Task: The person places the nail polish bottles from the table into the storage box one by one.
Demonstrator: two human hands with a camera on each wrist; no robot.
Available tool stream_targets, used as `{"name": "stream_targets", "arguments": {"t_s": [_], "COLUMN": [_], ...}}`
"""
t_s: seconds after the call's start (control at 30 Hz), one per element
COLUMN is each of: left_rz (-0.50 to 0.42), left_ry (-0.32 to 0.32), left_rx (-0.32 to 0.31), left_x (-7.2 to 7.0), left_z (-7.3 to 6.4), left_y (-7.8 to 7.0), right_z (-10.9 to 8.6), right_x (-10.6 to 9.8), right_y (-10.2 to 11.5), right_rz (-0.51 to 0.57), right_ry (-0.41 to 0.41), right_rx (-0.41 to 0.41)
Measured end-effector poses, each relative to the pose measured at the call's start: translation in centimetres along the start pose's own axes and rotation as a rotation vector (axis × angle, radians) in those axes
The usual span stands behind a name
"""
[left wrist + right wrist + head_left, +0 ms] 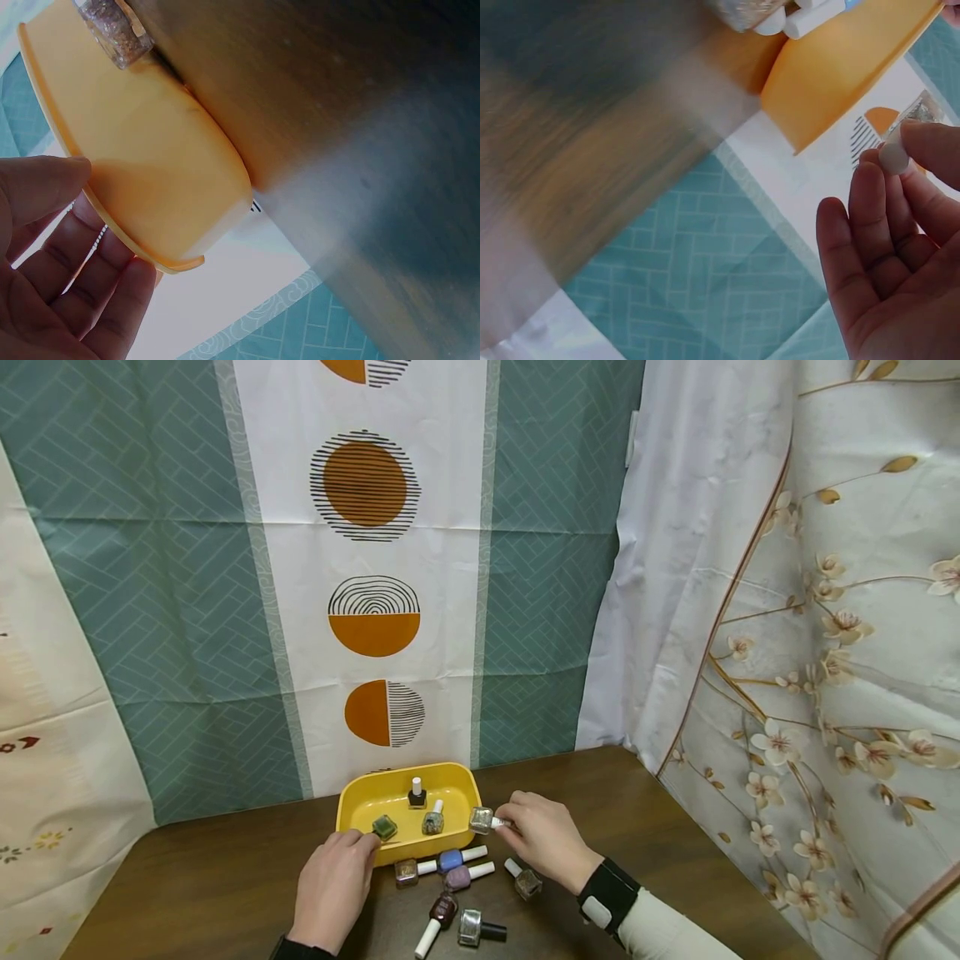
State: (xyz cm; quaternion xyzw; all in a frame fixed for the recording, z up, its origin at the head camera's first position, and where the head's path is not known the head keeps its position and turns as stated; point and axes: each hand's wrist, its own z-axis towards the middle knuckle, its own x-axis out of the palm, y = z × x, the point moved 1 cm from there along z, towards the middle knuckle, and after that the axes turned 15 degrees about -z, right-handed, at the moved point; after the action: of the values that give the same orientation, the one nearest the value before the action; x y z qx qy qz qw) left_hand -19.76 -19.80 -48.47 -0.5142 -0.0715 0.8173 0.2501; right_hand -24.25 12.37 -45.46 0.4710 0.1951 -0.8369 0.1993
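Observation:
My right hand [546, 839] pinches the white cap of a nail polish bottle [481, 820] with glittery silver polish, held just off the right end of a yellow tray [352, 793]. In the right wrist view, thumb and fingers meet on that cap [894, 156]. At the front left corner, my left hand [337, 881] grips the tray's rim, thumb on the outer side in the left wrist view. A green bottle [385, 827] is at its fingertips, cap hidden. Inside the tray are a black bottle [417, 795] and a greyish glitter bottle [432, 820].
Before the tray lie a brown glitter bottle [407, 872], a blue one [452, 860], a mauve one [457, 878], a dark red one [443, 910], a silver one with a black cap [470, 928] and another glitter bottle [528, 883]. Curtains [555, 610] hang behind the wooden table [195, 885].

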Motion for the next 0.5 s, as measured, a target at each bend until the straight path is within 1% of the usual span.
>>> {"name": "stream_targets", "arguments": {"t_s": [0.17, 0.37, 0.5], "left_rz": [0.003, -0.002, -0.002], "left_ry": [0.002, -0.007, -0.014], "left_rx": [-0.003, 0.0, 0.003], "left_x": [0.0, 0.0, 0.0], "left_z": [0.0, -0.1, -0.2], "left_y": [0.0, 0.0, 0.0], "right_z": [1.1, 2.1, 2.6], "right_x": [0.0, 0.2, 0.4], "right_y": [0.8, 1.6, 1.8], "right_rz": [0.002, 0.008, 0.008], "right_ry": [0.01, 0.001, 0.014], "right_rx": [0.026, 0.033, 0.041]}}
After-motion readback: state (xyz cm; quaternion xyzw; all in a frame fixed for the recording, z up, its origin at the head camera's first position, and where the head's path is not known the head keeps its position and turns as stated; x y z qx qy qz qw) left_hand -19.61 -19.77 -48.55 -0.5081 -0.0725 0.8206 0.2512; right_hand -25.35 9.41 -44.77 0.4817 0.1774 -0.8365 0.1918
